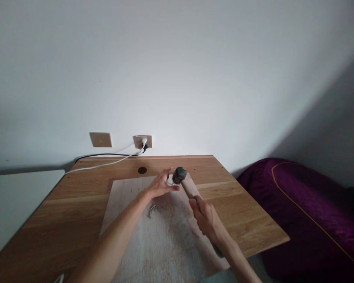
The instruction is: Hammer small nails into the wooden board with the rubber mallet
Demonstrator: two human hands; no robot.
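My right hand (206, 220) is wrapped round the wooden handle of a hammer (180, 175), whose dark head is raised toward the upper right part of a pale board (153, 251). My left hand (162, 184) is by the board's far side, thumb and fingers apart in a curve just left of the hammer head. The hammer head covers part of the space beside those fingertips, so a small thing there would be hidden. Below my left wrist, a small heap of nails (153, 209) lies on the board. Several tiny dark spots show near its far left edge.
Under the board is a wooden table (242, 208) with a round dark hole (142, 170). A white cable (106, 164) runs from a wall socket (142, 141) across the table's back left. On the right is a purple covered object (283, 204); a white surface (14, 208) stands left.
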